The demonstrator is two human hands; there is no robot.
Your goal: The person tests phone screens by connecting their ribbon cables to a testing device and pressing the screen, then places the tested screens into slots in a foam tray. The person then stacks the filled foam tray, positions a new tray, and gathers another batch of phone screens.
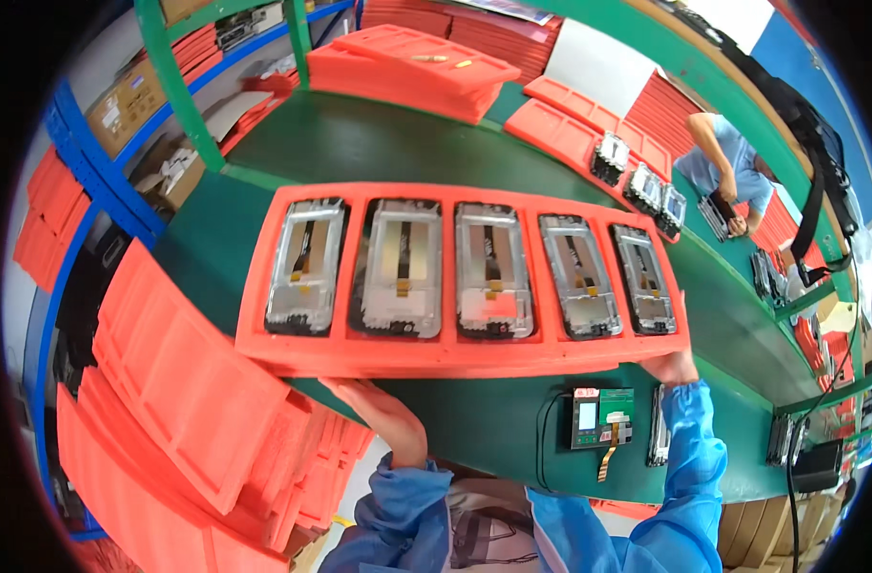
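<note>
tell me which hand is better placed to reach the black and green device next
Probably the right: the right hand is at the right end of the red tray, nearer the black and green device. The left hand is farther off, at the tray's near edge. Both support the tray, though.

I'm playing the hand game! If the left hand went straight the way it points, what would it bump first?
Probably the red tray: the left hand is at its near edge, pointing toward its underside. Exact depth is hard to tell.
</note>
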